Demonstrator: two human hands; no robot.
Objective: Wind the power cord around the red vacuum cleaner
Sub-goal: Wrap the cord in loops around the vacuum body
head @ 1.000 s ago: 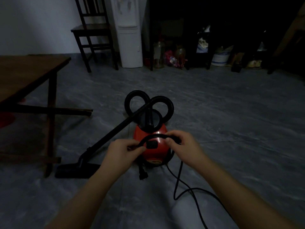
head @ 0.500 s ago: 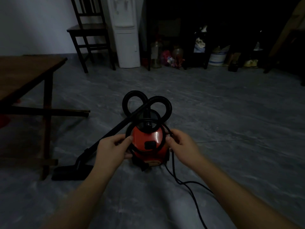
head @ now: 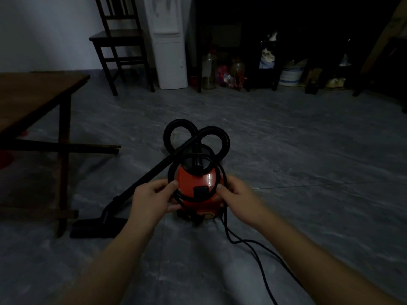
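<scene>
**A:** What does the room look like?

**B:** It is dim, with a grey marbled floor (head: 297, 155). Taking the red vacuum cleaner (head: 198, 183) as the centre, a wooden table (head: 33, 95) stands at 9 o'clock, a dark chair (head: 119, 40) at 11, a white water dispenser (head: 168, 58) at 12, and a black shelf unit (head: 233, 36) at 1.

**A:** Are there any containers?

**B:** Two glass jars (head: 208, 70) stand on the floor under the shelf unit, and a pale bucket (head: 288, 77) stands further right. It is too dark to tell what is in them.

**A:** And the vacuum cleaner?

**B:** It sits on the floor, mid-frame. Its black hose (head: 220, 133) curls in two loops at its 12 o'clock. The wand (head: 152, 172) slants toward 8 o'clock and ends in the floor nozzle (head: 99, 226).

**A:** What about the person's hands?

**B:** A loop of the power cord (head: 170, 176) lies round the red body. The left hand (head: 152, 199) pinches it at the vacuum cleaner's 9 o'clock side, thumb on top. The right hand (head: 240, 197) grips it at the 3 o'clock side. The slack cord trails across the floor toward 5 o'clock.
</scene>
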